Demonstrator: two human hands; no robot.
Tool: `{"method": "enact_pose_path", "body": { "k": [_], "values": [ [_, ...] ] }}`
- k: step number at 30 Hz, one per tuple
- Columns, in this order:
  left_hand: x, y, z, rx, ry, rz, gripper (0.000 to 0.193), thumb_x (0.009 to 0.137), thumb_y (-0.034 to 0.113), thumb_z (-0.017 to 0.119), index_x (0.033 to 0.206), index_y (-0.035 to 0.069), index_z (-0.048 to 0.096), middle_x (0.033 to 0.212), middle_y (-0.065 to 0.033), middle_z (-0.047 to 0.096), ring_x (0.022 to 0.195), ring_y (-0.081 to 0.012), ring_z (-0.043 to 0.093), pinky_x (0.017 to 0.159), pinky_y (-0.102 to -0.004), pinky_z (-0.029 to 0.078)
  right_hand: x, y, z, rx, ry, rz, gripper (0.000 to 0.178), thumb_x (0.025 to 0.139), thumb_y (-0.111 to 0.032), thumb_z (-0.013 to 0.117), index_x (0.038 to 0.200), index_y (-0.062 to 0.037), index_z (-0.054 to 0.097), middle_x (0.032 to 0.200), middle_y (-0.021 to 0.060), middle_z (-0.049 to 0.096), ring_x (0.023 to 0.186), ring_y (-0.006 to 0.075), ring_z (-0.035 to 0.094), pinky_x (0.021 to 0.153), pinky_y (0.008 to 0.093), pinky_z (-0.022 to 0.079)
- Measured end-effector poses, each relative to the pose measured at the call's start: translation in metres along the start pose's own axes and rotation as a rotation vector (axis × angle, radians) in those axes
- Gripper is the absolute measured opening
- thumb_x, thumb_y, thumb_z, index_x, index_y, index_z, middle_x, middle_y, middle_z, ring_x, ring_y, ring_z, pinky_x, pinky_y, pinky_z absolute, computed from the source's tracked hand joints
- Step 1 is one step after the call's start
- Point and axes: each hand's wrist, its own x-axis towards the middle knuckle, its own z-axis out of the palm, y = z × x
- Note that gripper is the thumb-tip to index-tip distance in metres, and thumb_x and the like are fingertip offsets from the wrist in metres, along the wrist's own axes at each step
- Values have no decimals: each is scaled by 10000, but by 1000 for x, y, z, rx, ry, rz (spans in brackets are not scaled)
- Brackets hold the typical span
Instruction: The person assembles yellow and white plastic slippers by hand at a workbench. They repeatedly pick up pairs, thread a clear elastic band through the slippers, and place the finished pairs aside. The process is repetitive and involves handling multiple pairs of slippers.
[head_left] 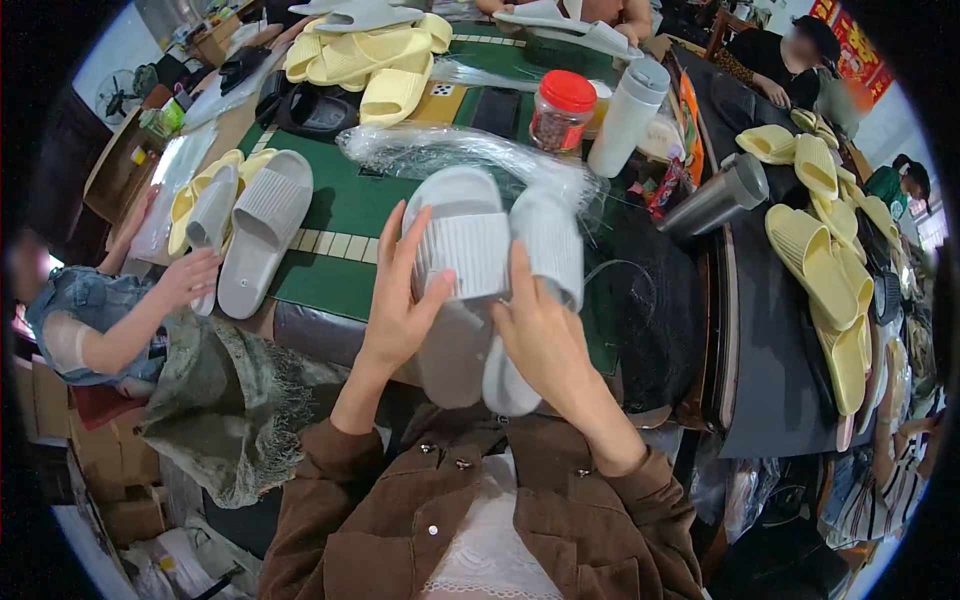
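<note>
While the left hand (pixel 398 300), fingers spread, clasps one grey slipper (pixel 462 250), the right hand (pixel 548 345) grips a second grey slipper (pixel 548 235) alongside; pair between hands, at the green bench (pixel 330 280). Beyond: red-lidded jar (pixel 562 112), label unreadable; red wall banner (pixel 852 45), yellow lettering.

The left hand (pixel 398 318) spreads its nearly straight fingers (pixel 409 245) forward, its thumb (pixel 434 292) apart to their right, while the right hand (pixel 548 350), back uppermost, extends its index finger (pixel 519 275) forward, thumb to its left, the bare forearms (pixel 357 402) diverging behind the fingers.
</note>
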Motion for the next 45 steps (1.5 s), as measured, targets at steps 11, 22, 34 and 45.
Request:
{"method": "enact_pose_path", "body": {
  "k": [11, 22, 34, 45],
  "values": [
    [-16, -56, 25, 4, -20, -256, 551, 977, 302, 552, 1425, 15, 411, 1522, -247, 235, 1393, -396, 295, 1118, -441, 292, -1, 40, -23, -68, 204, -118, 399, 885, -179, 630, 1247, -39, 536, 1249, 201, 574, 842, 411, 663, 681, 461, 559],
    [-17, -63, 35, -139, 2, -205, 490, 931, 276, 616, 1330, 4, 537, 1485, -221, 336, 1367, -361, 363, 1062, -420, 386, -3, 85, -4, -147, -47, 69, 678, 813, -74, 647, 1438, -119, 389, 1358, 275, 479, 1076, 453, 593, 865, 475, 526],
    [-26, -37, 58, 92, 72, -69, 429, 890, 249, 648, 1265, 47, 597, 1445, -197, 408, 1339, -375, 363, 1096, -460, 318, -20, 64, -52, 227, 222, 4, 378, 829, 81, 599, 1197, -6, 610, 1335, 176, 539, 661, 137, 587, 623, 262, 486],
    [-29, 35, 56, -405, -217, 173, 425, 848, 63, 649, 1268, 30, 587, 1258, -137, 599, 861, -251, 629, 810, -341, 512, -45, 10, -45, 791, -61, -264, 387, 794, 163, 421, 1052, 19, 672, 1030, 140, 685, 657, 147, 637, 633, 279, 521]
  ]
}}
